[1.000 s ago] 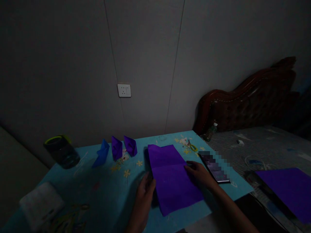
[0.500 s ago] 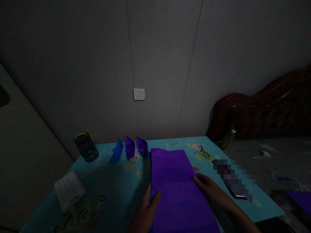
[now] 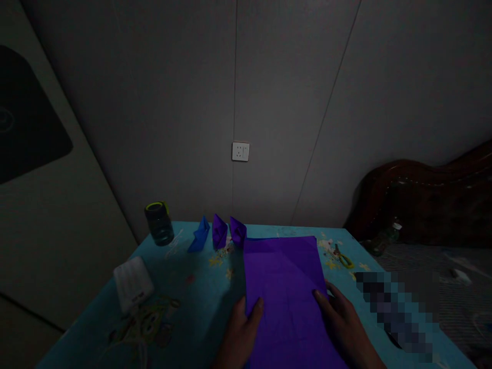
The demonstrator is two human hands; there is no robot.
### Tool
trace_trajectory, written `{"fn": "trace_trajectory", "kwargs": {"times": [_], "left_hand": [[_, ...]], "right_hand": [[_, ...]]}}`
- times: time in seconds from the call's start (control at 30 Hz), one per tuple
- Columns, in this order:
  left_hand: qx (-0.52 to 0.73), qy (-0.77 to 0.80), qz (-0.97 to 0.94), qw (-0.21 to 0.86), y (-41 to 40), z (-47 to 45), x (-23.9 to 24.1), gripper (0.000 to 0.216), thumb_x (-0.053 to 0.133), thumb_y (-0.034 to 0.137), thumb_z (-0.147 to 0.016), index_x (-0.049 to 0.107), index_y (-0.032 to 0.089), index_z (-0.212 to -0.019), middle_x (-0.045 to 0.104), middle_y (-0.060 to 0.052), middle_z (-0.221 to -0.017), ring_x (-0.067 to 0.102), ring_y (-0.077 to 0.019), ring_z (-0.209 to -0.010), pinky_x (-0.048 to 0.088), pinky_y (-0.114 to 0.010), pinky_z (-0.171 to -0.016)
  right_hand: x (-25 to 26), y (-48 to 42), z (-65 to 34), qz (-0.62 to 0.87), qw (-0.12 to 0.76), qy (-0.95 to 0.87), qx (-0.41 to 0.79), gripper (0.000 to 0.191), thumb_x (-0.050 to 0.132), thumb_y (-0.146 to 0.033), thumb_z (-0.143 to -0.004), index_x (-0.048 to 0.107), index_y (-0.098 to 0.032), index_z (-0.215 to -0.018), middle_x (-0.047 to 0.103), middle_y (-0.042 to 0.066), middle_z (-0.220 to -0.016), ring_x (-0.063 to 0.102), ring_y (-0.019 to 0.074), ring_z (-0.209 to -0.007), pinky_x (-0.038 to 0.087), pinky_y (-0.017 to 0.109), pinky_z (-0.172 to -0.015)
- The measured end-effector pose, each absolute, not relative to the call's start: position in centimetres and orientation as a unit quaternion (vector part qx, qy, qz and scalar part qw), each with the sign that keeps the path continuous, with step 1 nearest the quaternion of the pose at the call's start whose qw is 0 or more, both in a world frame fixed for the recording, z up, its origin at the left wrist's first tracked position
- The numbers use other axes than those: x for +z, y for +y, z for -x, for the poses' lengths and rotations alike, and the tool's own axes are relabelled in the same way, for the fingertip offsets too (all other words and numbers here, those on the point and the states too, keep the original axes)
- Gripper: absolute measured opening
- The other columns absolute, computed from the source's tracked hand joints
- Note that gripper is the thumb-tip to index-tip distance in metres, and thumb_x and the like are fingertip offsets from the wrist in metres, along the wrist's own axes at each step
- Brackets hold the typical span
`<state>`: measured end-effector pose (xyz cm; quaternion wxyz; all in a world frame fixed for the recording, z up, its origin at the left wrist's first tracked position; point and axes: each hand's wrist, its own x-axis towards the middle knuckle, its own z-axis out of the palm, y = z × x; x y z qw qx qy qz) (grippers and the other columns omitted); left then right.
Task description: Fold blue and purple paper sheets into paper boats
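Your left hand (image 3: 240, 333) lies flat on the near left edge of the purple paper (image 3: 286, 287), thumb resting on top, gripping nothing. Your right hand (image 3: 342, 323) lies open on the paper's right edge, fingers spread and pressing down. The sheet lies flat on the blue counter (image 3: 184, 302), right in front of you. Behind it stand three folded paper boats (image 3: 220, 233), with a dark jar (image 3: 158, 224) further left and a white pack (image 3: 132, 283) near the left edge.
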<state>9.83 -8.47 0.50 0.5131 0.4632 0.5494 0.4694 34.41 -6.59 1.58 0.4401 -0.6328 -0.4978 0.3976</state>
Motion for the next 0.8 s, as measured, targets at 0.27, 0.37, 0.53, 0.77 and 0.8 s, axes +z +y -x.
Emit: {"fn": "trace_trajectory", "kwargs": {"times": [0.27, 0.37, 0.53, 0.77, 0.8], "left_hand": [[0.433, 0.527, -0.472, 0.558, -8.0, -6.9, 0.7, 0.062, 0.052, 0.065, -0.079, 0.062, 0.012, -0.109, 0.072, -0.01, -0.083, 0.062, -0.0137, -0.047, 0.042, -0.023, -0.041], [0.431, 0.526, -0.512, 0.525, -7.7, -5.3, 1.4, 0.049, 0.051, 0.057, -0.084, 0.064, 0.014, -0.103, 0.072, -0.009, -0.082, 0.061, -0.0125, -0.048, 0.042, -0.023, -0.043], [0.405, 0.536, -0.614, 0.414, -5.9, -3.4, 3.1, 0.034, 0.046, 0.042, -0.09, 0.067, 0.017, -0.097, 0.074, -0.006, -0.078, 0.063, -0.0137, -0.05, 0.046, -0.025, -0.049], [0.366, 0.55, -0.725, 0.196, -1.5, -2.7, 2.0, 0.029, 0.044, 0.03, -0.093, 0.07, 0.022, -0.084, 0.073, -0.002, -0.07, 0.069, -0.0163, -0.064, 0.048, -0.023, -0.063], [0.366, 0.556, -0.726, 0.172, -1.0, -2.6, 1.6, 0.029, 0.043, 0.029, -0.093, 0.07, 0.023, -0.083, 0.072, -0.002, -0.068, 0.068, -0.0158, -0.063, 0.047, -0.023, -0.063]], "right_hand": [[0.3, 0.8, -38.3, 0.645, 0.412, -0.53, 0.366, 0.057, 0.059, -0.056, -0.077, 0.064, -0.012, -0.112, 0.076, 0.016, -0.102, 0.072, 0.0327, -0.094, 0.058, 0.039, -0.079], [-1.4, 2.5, -39.1, 0.699, 0.337, -0.585, 0.236, 0.055, 0.056, -0.056, -0.079, 0.065, -0.011, -0.11, 0.075, 0.016, -0.103, 0.07, 0.0332, -0.098, 0.055, 0.039, -0.084], [-2.4, 2.1, -39.5, 0.733, 0.234, -0.635, 0.071, 0.058, 0.052, -0.048, -0.085, 0.059, -0.007, -0.125, 0.066, 0.025, -0.119, 0.062, 0.0395, -0.11, 0.046, 0.05, -0.094], [1.4, 1.1, -31.1, 0.592, 0.217, -0.776, 0.027, 0.043, 0.046, -0.034, -0.094, 0.054, -0.018, -0.133, 0.064, 0.015, -0.123, 0.062, 0.0273, -0.109, 0.048, 0.039, -0.097], [1.9, 1.3, -28.9, 0.565, 0.209, -0.797, 0.035, 0.042, 0.047, -0.031, -0.094, 0.054, -0.019, -0.134, 0.064, 0.014, -0.122, 0.062, 0.0266, -0.109, 0.047, 0.038, -0.097]]}}
